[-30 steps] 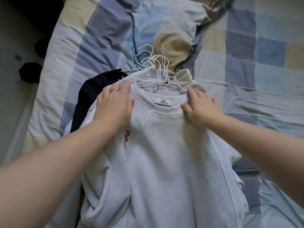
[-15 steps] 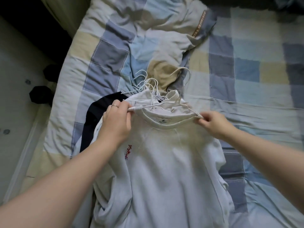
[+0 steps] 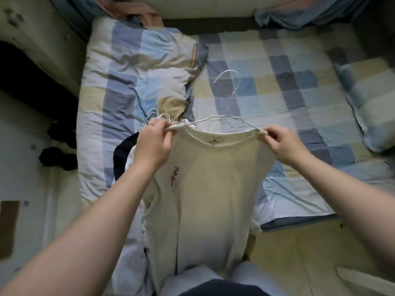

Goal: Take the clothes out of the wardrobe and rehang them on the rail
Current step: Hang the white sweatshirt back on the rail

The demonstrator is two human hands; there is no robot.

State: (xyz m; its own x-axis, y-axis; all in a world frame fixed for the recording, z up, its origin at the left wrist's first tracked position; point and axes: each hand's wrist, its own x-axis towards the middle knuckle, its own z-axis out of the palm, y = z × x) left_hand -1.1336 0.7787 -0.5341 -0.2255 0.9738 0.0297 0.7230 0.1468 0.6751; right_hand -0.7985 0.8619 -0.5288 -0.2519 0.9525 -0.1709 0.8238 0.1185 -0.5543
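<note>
A white T-shirt [image 3: 203, 184] with small red script on the chest hangs on a white wire hanger [image 3: 229, 107], lifted above the bed. My left hand [image 3: 154, 144] pinches the shirt's left shoulder and the hanger end. My right hand [image 3: 282, 144] pinches the right shoulder at the other hanger end. The hanger's hook points up and away from me. Beneath the shirt lies a pile of more clothes, with a dark garment [image 3: 123, 154] showing at the left and several white hanger hooks [image 3: 158, 114] poking out behind my left hand.
The bed carries a blue, grey and beige checked duvet [image 3: 277, 82] and a matching pillow [image 3: 136, 67]. Another pillow [image 3: 369, 99] lies at the right. Dark objects [image 3: 57, 157] sit on the floor at the left. Wooden floor [image 3: 299, 253] shows at the lower right.
Both hands went from resting on the shirt's collar to pinching its shoulders, and lifted shirt and hanger off the pile. The camera pulled back and up.
</note>
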